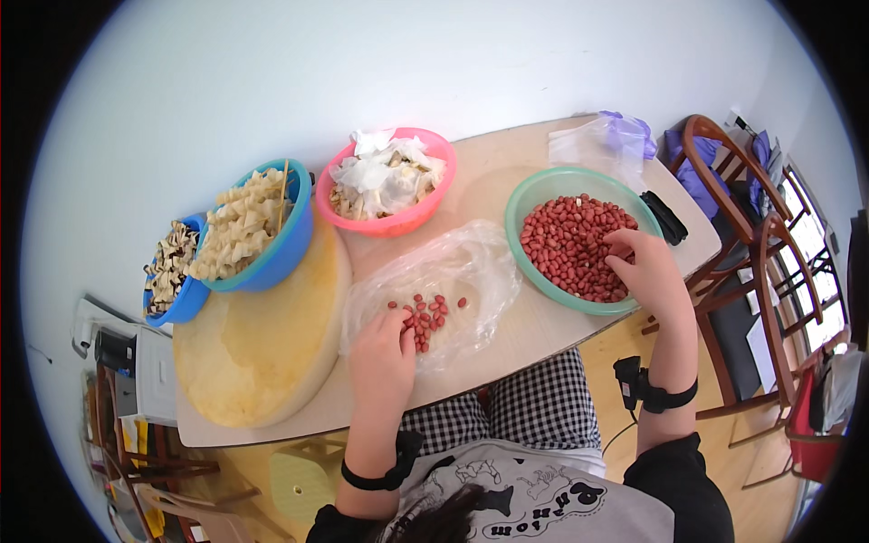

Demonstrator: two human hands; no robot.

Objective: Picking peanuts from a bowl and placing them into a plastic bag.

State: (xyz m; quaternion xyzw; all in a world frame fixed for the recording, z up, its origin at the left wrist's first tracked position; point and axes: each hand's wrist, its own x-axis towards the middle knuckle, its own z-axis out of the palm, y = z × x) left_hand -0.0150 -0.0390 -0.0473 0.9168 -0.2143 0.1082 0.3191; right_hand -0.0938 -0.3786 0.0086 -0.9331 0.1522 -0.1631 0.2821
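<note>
My right hand (641,261) reaches into a green plastic bowl (514,261) of red-skinned peanuts (570,237), its fingertips at the nuts on the bowl's right side. Whether it pinches a nut cannot be told. My left hand (387,339) rests over a clear plastic bag (475,265) lying flat on the table (502,353). Its fingertips touch the left edge of a small group of peanuts (434,315) on the bag; what is under the fingers is hidden.
A round cutting board (271,366) lies at the left, partly under blue bowls (271,265) (180,312) of skewered and sliced food. Behind the bag stands a pink basket (445,163) with crumpled tissues. A black case (664,217) and plastic bags (590,146) lie at the right. Wooden chairs (774,271) stand beyond.
</note>
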